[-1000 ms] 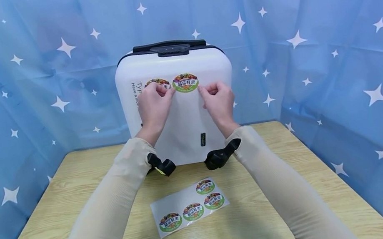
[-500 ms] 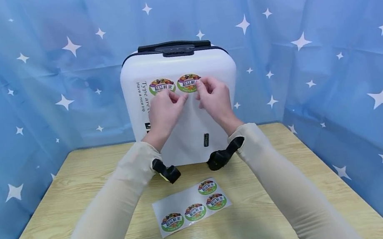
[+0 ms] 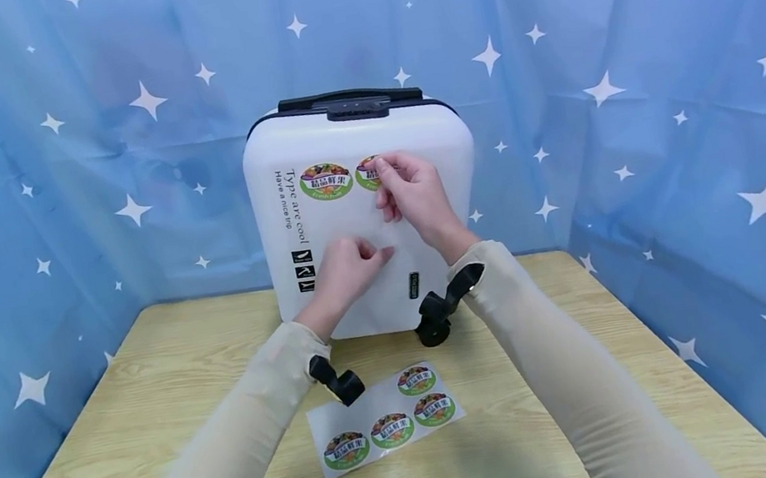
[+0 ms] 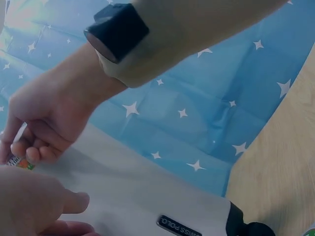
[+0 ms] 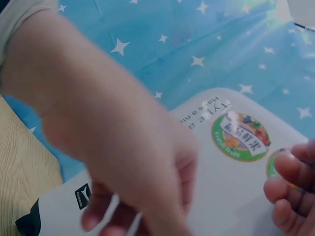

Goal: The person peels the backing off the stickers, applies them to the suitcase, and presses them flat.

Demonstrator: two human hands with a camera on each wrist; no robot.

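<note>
A white suitcase [image 3: 367, 216] stands upright with two oval fruit stickers side by side on its front. The left sticker [image 3: 326, 182] is fully visible. My right hand [image 3: 414, 190] is at the right sticker [image 3: 366, 176] and covers much of it. In the left wrist view the right hand's fingertips [image 4: 33, 155] are against that sticker. Lower down, my left hand [image 3: 346, 269] is in front of the suitcase with nothing seen in it; its fingers are loosely bent. The right wrist view shows the left hand [image 5: 118, 132] close up and blurred.
A sticker sheet [image 3: 372, 401] lies on the wooden table [image 3: 538, 348] before the suitcase, with several stickers on it. A blue star-patterned curtain [image 3: 112, 166] surrounds the table. The suitcase has a black handle [image 3: 350, 97] on top.
My left hand has moved down from the left sticker, which is now uncovered. The right hand has shifted left and now overlaps the right sticker.
</note>
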